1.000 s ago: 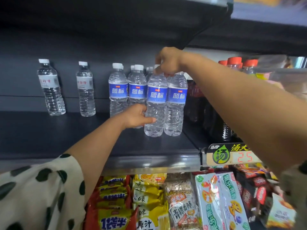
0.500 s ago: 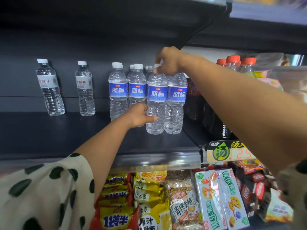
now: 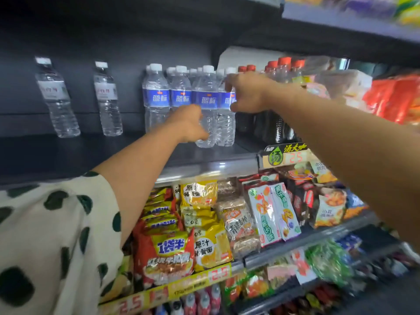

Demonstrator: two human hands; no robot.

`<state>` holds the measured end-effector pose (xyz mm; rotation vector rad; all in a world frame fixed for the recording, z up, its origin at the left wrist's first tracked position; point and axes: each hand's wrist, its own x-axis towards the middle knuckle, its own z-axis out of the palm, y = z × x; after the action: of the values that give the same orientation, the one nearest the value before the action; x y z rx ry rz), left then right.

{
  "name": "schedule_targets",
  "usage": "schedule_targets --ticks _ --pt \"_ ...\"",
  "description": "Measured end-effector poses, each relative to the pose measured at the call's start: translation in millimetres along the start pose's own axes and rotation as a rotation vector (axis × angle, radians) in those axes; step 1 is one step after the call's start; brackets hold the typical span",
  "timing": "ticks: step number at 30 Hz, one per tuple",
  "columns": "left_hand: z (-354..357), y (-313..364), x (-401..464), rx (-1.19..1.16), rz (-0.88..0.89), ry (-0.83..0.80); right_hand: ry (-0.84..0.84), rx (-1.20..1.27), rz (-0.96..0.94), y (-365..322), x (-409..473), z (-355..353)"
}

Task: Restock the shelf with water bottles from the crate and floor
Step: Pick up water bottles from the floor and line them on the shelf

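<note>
Several blue-label water bottles stand clustered on the dark shelf [image 3: 91,155]. My left hand [image 3: 188,123] grips the lower body of the front-row bottle [image 3: 208,103] from its left side. My right hand [image 3: 247,92] curls thumb and fingers round the label height of the neighbouring front bottle [image 3: 225,128], coming in from the right. Both bottles stand upright on the shelf, touching each other. Behind them are more bottles of the same kind [image 3: 156,98], partly hidden.
Two white-label water bottles [image 3: 56,98] [image 3: 106,98] stand apart at the shelf's left, with bare dark shelf between and in front. Red-capped dark bottles [image 3: 281,67] fill the section right of the cluster. Snack packets [image 3: 204,223] crowd the lower shelves.
My right hand has come down from the bottle caps to the side of the right front bottle. My left hand stays low on the front bottle. The view has shifted.
</note>
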<state>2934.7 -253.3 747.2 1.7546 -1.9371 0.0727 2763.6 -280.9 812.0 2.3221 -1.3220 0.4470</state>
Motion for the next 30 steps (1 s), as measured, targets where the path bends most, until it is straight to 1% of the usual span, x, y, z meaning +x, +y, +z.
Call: schedule_targets --ticks 4,7,10,15,18,22,26,28,30 --pt "5.1 11.4 -56.4 0.111 0.139 -0.119 -0.099 0.032 0.085 -29.3 -73.2 14.5" --pt "17.8 16.7 -105.3 0.145 0.224 -0.202 -0.145 0.054 0.142 -50.3 -127.6 28.7" --pt "44.7 16.3 -143.5 0.129 0.26 -0.285 -0.197 0.036 0.2 -66.5 -175.5 48.6" --pt "113.0 14.2 -184.4 0.146 0.29 -0.42 -0.315 0.055 0.274 -78.8 -242.3 103.1" --pt "172.2 9.8 -200.7 0.122 0.279 -0.549 -0.41 0.095 0.304 -80.3 -276.7 163.2" --pt "260.5 -4.4 -223.2 0.073 0.247 -0.682 -0.504 0.178 0.346 -82.4 -325.2 254.0" --pt "363.9 -22.3 -252.2 0.03 0.23 -0.825 -0.591 0.268 0.381 -87.3 -379.9 358.6" --pt "420.1 -32.0 -267.6 0.03 0.207 -0.865 -0.631 0.311 0.421 -90.4 -409.0 415.2" --pt "481.1 -42.1 -284.6 0.019 0.175 -0.91 -0.716 0.357 0.442 -93.2 -438.8 472.3"
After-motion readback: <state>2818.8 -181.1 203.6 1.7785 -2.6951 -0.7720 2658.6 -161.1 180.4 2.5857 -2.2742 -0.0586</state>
